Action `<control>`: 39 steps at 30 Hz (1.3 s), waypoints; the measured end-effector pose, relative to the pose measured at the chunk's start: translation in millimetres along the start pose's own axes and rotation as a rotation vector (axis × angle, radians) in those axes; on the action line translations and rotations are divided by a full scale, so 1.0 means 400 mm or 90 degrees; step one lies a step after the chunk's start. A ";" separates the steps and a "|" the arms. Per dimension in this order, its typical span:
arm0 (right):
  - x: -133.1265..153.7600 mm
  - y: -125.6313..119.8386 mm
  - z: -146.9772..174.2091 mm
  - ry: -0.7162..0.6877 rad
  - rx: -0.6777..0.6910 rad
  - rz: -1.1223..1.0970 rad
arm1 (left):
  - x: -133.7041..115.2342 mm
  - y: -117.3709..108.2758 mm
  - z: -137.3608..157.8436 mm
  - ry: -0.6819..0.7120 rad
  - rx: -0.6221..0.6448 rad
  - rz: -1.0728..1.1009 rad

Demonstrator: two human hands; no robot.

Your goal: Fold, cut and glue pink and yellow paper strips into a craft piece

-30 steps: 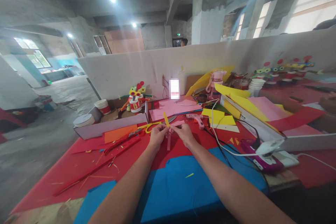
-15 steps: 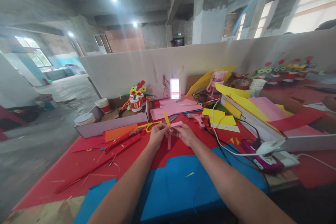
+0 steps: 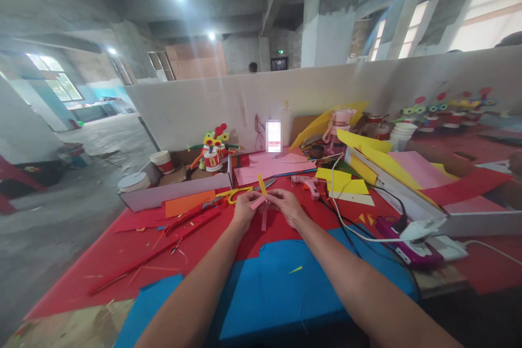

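Over the red table covering, both my hands meet at a yellow paper strip (image 3: pixel 261 184) and a pink paper strip (image 3: pixel 263 219). The yellow one sticks up away from me. One pink end hangs down toward me, while another slants to the lower left by my left fingers. My left hand (image 3: pixel 244 211) is closed, pinching the strips where they cross. From the other side my right hand (image 3: pixel 289 207) pinches the same crossing. Just beyond my left hand lie yellow-handled scissors (image 3: pixel 236 194). A pink glue gun (image 3: pixel 312 188) rests beyond my right hand.
Blue sheet (image 3: pixel 310 277) covers the near edge. Paper-cup robot figure (image 3: pixel 212 155) stands in a shallow box at the left. Right of my hands are yellow paper pieces (image 3: pixel 354 185), a white cable (image 3: pixel 338 217) and a purple power strip (image 3: pixel 411 250). Red-handled scissors (image 3: pixel 191 218) lie left.
The pink end that pointed right toward my right hand now slants to the lower left by my left fingers. Both hands stay close together at the crossing.
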State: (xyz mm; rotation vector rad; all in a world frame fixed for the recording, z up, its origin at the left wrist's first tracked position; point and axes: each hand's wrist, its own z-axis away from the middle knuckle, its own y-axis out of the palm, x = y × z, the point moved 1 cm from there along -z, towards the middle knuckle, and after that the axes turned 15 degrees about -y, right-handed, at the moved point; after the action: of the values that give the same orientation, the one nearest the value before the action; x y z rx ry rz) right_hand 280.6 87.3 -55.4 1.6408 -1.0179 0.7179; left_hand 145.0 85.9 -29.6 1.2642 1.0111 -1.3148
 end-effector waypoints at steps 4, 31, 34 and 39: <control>-0.007 -0.004 -0.005 -0.018 -0.022 0.034 | 0.003 0.000 -0.001 -0.011 0.001 -0.007; 0.006 0.000 -0.002 0.042 -0.007 -0.013 | 0.011 -0.001 -0.013 -0.012 -0.019 0.013; -0.001 0.000 -0.003 0.039 -0.038 -0.022 | 0.017 -0.001 -0.015 -0.039 0.010 0.066; 0.004 0.001 -0.002 0.051 -0.024 -0.041 | 0.015 -0.002 -0.016 -0.042 0.004 0.067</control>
State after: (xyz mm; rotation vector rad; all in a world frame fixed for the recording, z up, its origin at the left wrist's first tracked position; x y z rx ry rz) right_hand 280.7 87.4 -53.8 1.5926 -0.9129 0.7121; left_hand 145.4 91.8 -36.3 1.2536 0.8828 -1.2716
